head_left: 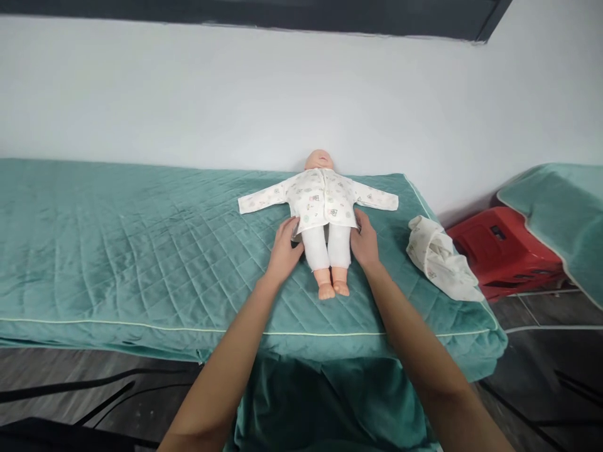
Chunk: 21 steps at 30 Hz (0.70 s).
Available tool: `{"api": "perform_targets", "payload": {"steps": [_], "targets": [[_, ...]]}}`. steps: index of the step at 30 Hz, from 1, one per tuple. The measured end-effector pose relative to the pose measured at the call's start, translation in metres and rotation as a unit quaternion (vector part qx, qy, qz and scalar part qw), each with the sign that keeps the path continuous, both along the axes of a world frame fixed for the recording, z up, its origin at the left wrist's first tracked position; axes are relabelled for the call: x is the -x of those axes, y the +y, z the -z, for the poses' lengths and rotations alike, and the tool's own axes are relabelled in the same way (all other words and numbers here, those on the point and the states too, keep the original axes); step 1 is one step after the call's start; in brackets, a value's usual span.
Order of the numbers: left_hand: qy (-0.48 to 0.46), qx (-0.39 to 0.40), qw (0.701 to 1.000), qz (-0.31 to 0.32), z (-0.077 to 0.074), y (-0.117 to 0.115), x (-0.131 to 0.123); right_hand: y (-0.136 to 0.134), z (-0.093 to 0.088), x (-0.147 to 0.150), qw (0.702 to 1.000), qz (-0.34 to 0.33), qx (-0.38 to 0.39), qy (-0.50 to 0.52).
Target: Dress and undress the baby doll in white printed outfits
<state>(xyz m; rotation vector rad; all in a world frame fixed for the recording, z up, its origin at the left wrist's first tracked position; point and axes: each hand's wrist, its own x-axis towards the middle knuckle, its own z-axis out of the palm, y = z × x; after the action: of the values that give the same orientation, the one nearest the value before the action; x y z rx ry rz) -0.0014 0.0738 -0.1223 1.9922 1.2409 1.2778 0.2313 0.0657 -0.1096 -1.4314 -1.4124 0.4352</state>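
A baby doll point(320, 207) lies on its back on a teal quilted bed point(141, 251), head toward the wall, arms spread. It wears a printed white shirt point(320, 198) and white trousers point(327, 246). My left hand point(285, 248) rests at the doll's left hip, fingers curled onto the hem of the shirt. My right hand point(364, 242) lies against the other hip, fingers together at the hem and trousers. Whether either hand pinches the cloth is not clear.
A crumpled cream cloth point(440, 260) lies on the bed's right end. A red plastic stool point(504, 248) stands on the dark floor between this bed and a second teal bed point(560, 213) at the right. A white wall runs behind.
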Motion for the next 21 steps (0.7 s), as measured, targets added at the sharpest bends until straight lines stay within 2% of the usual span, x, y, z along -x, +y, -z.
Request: {"api": "perform_targets", "payload": {"steps": [3,7,10,14,18,21], "targets": [[0.016,-0.008,1.0,-0.006,0.0,0.0,-0.002,-0.002,-0.003,0.001,1.0,-0.01,-0.027,0.004],[0.05,-0.041,0.997,-0.036,-0.003,0.001,-0.003,-0.003,0.004,0.0,0.999,-0.015,-0.039,-0.009],[0.058,-0.083,0.994,-0.037,-0.007,0.005,-0.003,-0.004,0.006,0.0,0.995,0.002,-0.087,-0.041],[0.018,-0.101,0.993,-0.059,-0.015,0.013,-0.01,-0.01,-0.001,0.009,0.984,0.044,-0.153,-0.085],[-0.015,-0.083,0.995,-0.057,-0.019,0.02,-0.019,-0.01,-0.006,0.016,0.989,0.044,-0.13,-0.064],[-0.104,-0.021,0.992,-0.072,-0.017,0.026,-0.018,-0.005,-0.003,0.013,0.994,0.042,-0.095,0.042]]}}
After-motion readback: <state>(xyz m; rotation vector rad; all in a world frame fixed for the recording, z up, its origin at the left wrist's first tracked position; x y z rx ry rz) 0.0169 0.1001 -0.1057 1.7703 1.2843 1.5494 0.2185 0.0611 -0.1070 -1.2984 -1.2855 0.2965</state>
